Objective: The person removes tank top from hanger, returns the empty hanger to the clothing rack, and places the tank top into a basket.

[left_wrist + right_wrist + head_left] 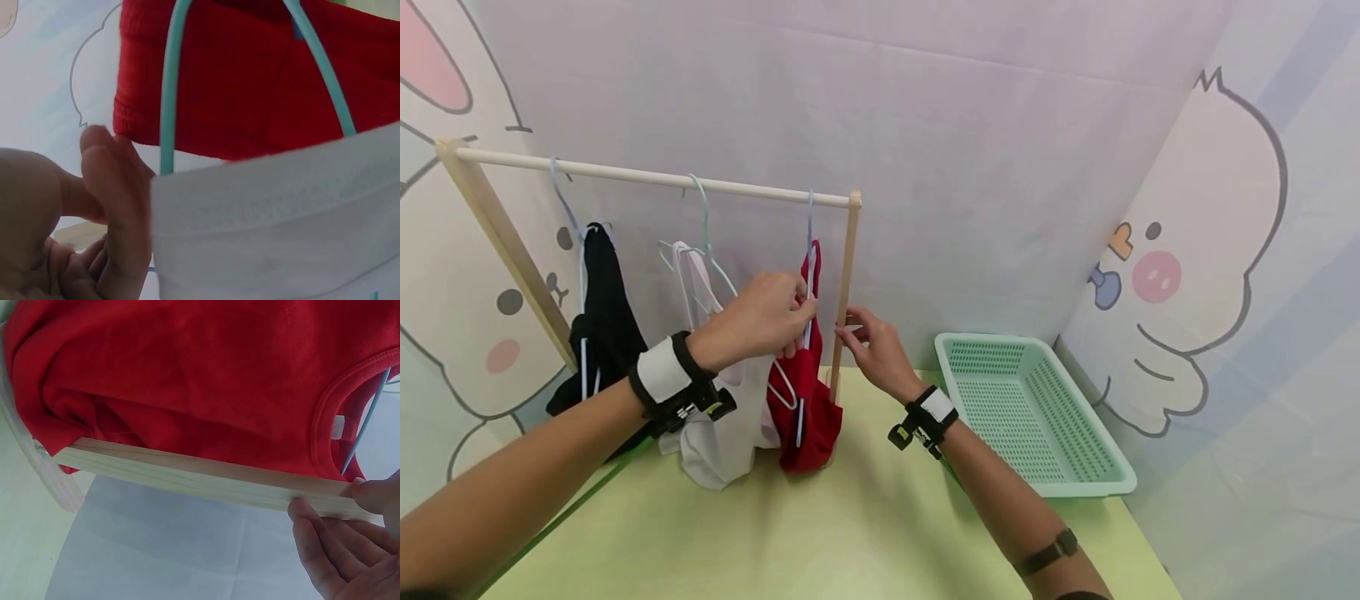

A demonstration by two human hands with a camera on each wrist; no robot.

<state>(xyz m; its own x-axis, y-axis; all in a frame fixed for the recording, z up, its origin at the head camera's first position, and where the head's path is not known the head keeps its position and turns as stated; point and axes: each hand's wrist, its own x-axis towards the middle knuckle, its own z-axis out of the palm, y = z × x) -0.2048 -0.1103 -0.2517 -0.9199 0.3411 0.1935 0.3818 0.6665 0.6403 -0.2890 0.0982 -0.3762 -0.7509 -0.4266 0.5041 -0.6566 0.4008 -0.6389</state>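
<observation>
My left hand [760, 321], its fingers bent, is at the pale blue hanger [810, 225] that carries a red shirt [808, 425]. Its fingertips overlap the hanger in the head view; I cannot tell whether they grip it. In the left wrist view, a white garment [275, 231] on a mint green hanger [170, 94] hides part of the scene beside this hand. My right hand [880, 350] pinches the rack's wooden end post [847, 267], thumb on one side and fingers on the other. The red shirt [206, 381] hangs right along this post in the right wrist view.
The rack's white rail [632, 175] also carries a black garment [606, 333] at the left and the white garment [722, 433] in the middle. A mint green basket [1037, 417] stands on the yellow table [820, 533] at the right, near the backdrop [970, 167].
</observation>
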